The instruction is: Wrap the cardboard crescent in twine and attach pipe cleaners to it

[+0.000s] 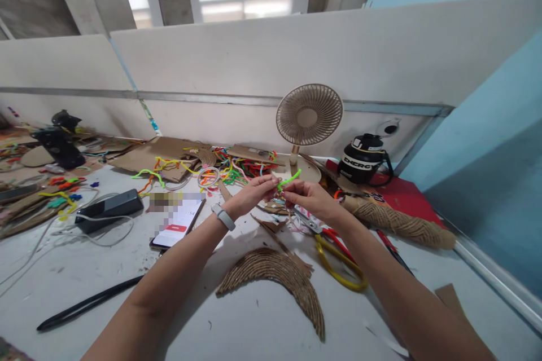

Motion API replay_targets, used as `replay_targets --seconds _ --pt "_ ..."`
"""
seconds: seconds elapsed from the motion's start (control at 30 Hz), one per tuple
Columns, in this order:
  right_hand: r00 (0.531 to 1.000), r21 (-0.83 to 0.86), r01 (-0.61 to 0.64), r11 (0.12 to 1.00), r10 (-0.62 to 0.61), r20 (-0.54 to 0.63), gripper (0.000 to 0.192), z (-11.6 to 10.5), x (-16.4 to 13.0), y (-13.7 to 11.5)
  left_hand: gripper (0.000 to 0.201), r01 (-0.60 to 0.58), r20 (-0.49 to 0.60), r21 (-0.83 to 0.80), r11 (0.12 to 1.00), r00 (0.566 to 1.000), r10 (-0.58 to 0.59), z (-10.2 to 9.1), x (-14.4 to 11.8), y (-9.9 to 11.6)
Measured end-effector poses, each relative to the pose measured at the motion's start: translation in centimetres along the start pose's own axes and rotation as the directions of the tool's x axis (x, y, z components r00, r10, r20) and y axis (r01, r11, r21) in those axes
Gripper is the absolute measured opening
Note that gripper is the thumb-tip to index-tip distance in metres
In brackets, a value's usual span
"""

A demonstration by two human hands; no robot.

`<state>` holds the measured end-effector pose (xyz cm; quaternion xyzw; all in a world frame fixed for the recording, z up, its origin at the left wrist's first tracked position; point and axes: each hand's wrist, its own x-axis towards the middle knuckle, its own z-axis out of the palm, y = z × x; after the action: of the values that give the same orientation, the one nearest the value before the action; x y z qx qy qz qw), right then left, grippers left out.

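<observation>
Between my two hands, above the table, is a bright green pipe cleaner [291, 179]. My left hand [259, 192] comes in from the left with a pale band on its wrist and pinches the pipe cleaner near its lower end. Facing it, my right hand [308, 197] has thumb and finger closed on the same piece; the fingertips nearly meet, so the gripped part is mostly hidden. Below them a crescent of coiled brown twine [275, 271] lies on the white table. Large yellow-handled scissors [339, 271] rest under my right forearm.
A phone [180, 223] and a black power bank [110, 210] with a white cable lie to the left. Behind stand a desk fan [309, 115] and a black jug [363, 159]. A twine roll [398, 223] lies right. Coloured pipe cleaners and cardboard [148, 161] crowd the back.
</observation>
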<state>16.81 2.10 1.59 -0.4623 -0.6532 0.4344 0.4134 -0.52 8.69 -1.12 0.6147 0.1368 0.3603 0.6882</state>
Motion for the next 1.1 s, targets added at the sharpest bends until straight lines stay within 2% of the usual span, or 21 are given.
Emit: replay_targets --seconds 0.2,0.3,0.4,0.57,0.67,0.77,0.83,0.97,1.1 --pt "0.988 -0.051 -0.059 0.997 0.066 0.140 0.047 -0.2 -0.3 -0.8 0.038 0.053 0.008 -0.155 0.987 0.999 -0.052 0.3 -0.5 0.6" --pt "0.990 -0.133 -0.041 0.990 0.059 0.128 0.048 -0.7 -0.5 -1.3 0.039 0.100 0.144 -0.164 0.981 0.987 -0.077 0.2 -0.6 0.5" --pt "0.995 -0.245 0.031 0.969 -0.007 0.100 0.045 -1.3 -0.9 -1.8 0.038 0.169 0.295 -0.136 0.976 0.948 -0.123 -0.1 -0.8 0.3" --pt "0.984 -0.384 0.159 0.910 -0.113 0.140 0.038 -2.1 -1.4 -2.6 0.034 0.240 0.392 -0.048 0.970 0.897 -0.203 -0.4 -1.0 0.1" --pt "0.983 -0.424 0.171 0.889 -0.124 0.137 0.038 -2.4 -1.6 -3.0 0.035 0.221 0.369 0.005 0.975 0.906 -0.207 -0.6 -1.0 0.1" --pt "0.987 -0.463 0.159 0.872 -0.141 0.073 0.040 -2.8 -1.7 -3.1 0.040 0.162 0.250 0.009 0.987 0.955 -0.159 -0.8 -0.9 0.0" --pt "0.986 -0.489 0.161 0.857 -0.158 0.049 0.040 -3.0 -1.8 -3.2 0.042 0.131 0.206 0.030 0.991 0.969 -0.135 -1.1 -0.9 0.0" --pt "0.975 -0.528 0.216 0.821 -0.206 0.078 0.040 -3.2 -1.9 -3.1 0.038 0.124 0.284 0.215 0.969 0.941 -0.183 -1.4 -1.0 0.3" --pt "0.966 -0.591 0.255 0.765 -0.233 0.115 0.036 -3.1 -1.9 -3.1 0.038 0.135 0.268 0.295 0.946 0.939 -0.217 -1.1 -0.9 0.4"
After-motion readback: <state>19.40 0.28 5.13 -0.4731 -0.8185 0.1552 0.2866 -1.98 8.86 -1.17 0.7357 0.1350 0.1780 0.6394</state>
